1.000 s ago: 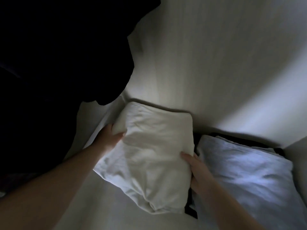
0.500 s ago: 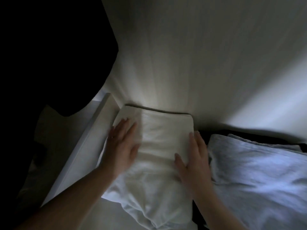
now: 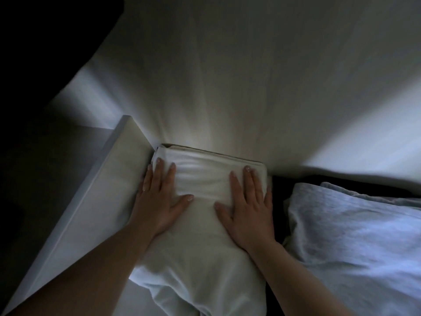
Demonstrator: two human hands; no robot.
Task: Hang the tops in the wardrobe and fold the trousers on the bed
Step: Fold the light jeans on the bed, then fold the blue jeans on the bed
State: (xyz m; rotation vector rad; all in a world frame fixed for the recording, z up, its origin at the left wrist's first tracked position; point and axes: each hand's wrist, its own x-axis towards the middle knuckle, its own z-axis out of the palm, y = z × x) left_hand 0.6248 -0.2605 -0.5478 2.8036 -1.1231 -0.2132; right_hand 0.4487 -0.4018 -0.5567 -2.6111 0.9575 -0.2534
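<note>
Two flat hands, left hand point(image 3: 159, 201); right hand point(image 3: 248, 210); one white folded garment point(image 3: 205, 224).

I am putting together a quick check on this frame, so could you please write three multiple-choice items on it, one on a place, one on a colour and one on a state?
1. Where does the folded white garment lie?
A. Between the white side panel and the grey folded garment
B. On top of the grey folded garment
C. On a hanger

2. What colour is the garment under the hands?
A. Red
B. White
C. Black

3. How do the left hand and the right hand meet the white garment?
A. Both pinch and lift a corner
B. Only one touches it
C. Both rest flat on it with straight fingers

Answers:
1 A, since the panel stands at its left edge and the grey garment lies to its right.
2 B, since the cloth reads white in the dim light.
3 C, since both palms lie spread on top of the cloth.
</note>
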